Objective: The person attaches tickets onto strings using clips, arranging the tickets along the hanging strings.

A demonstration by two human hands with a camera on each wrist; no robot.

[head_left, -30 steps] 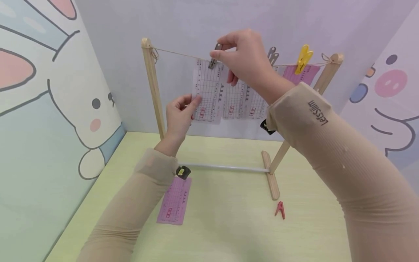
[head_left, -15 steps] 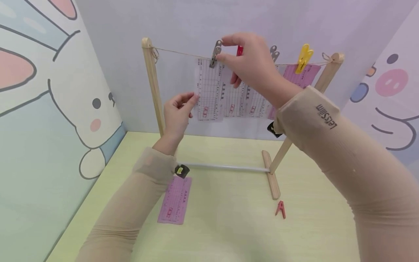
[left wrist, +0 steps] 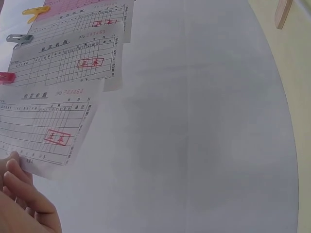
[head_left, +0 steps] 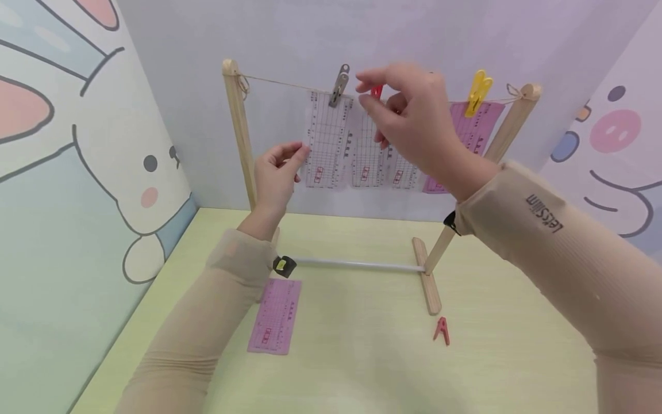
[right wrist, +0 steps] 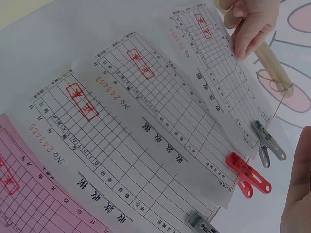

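Bench [head_left: 362, 368]: pale yellow-green top, faint wood grain, closed in at the back and on both sides by cartoon-printed walls. Standing on it: wooden line stand [head_left: 243, 144], two upright posts, the right foot [head_left: 427, 284] flat on the surface, a white crossbar [head_left: 357, 265] between the posts just above the bench. Pink printed slip [head_left: 274, 315] lies flat, front left of the crossbar. Small red peg [head_left: 441, 331] lies near the right foot, apart from it.

Four hung slips [head_left: 329, 138], five pegs [head_left: 339, 84].
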